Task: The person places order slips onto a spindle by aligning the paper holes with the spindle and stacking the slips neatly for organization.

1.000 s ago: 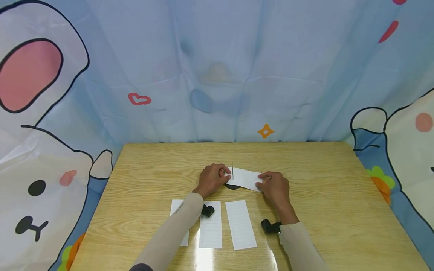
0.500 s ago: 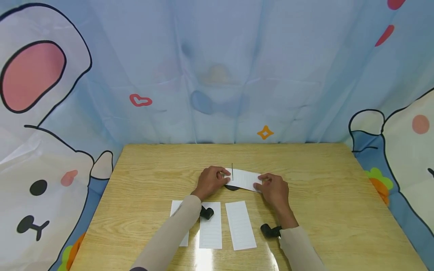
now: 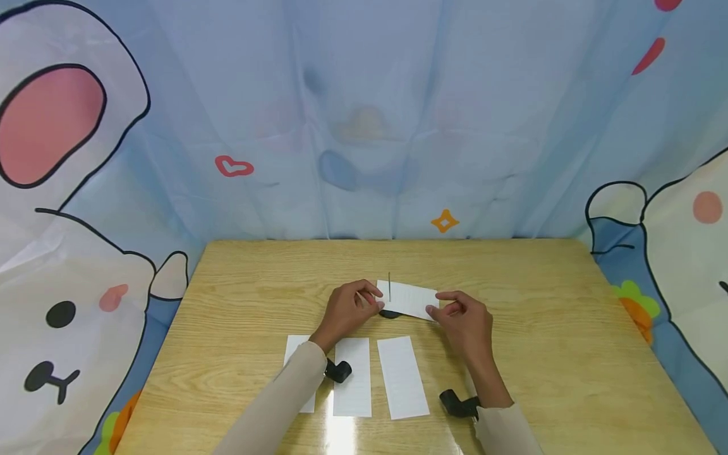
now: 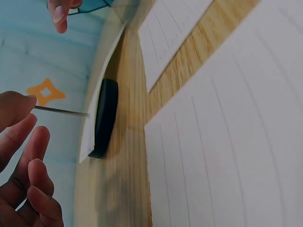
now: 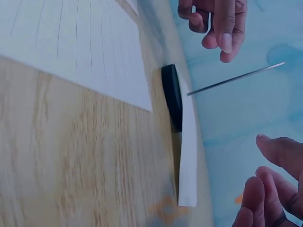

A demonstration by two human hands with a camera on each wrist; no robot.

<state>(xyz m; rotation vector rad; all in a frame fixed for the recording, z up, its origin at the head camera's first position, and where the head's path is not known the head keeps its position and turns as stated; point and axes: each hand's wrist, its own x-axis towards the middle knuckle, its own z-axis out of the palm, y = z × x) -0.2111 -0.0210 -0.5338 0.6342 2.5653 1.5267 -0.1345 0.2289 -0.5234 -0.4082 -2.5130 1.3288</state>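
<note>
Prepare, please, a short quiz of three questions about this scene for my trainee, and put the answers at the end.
1. Count: besides the spiked sheet, how many white sheets lie on the table?
2. True or false: the right hand grips the spiked sheet.
3. Choose: what is under the spiked sheet? A) a cup; B) a black base; C) a bowl.

Key:
1. Three.
2. False; the right wrist view shows a gap between the right hand and that sheet.
3. B.
</note>
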